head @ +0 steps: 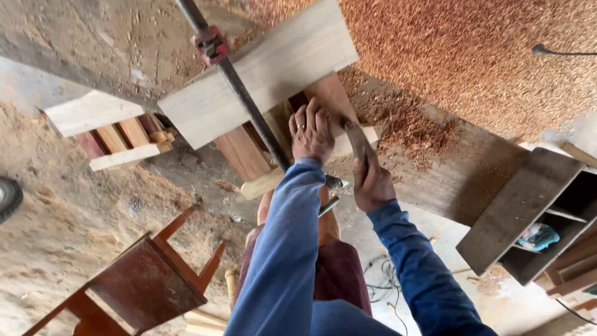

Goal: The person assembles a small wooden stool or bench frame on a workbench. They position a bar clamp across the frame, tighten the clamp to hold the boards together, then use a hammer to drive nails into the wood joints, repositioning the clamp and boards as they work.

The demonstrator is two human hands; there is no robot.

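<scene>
The left hand (311, 132) lies flat, fingers spread, its grip released, pressing on the reddish-brown wooden block (328, 99) under the pale wide wooden board (261, 71). The right hand (372, 183) has its grip clenched round the handle of a dark curved-bladed tool (357, 140), whose blade touches the block just beside the left fingers. A long black steel bar clamp with a red head (239, 87) crosses the pale board and runs down past the left wrist, close on that side. The board's far edge overhangs the block; a second slatted wooden assembly (115, 130) lies well apart to the left.

To the right the worn plank table (460, 177) carries a heap of reddish wood shavings (472, 56). Beyond its edge stands a grey wooden shelf box (541, 211). Below, a dark red wooden stool (146, 283) sits on the sawdust-covered floor (56, 211).
</scene>
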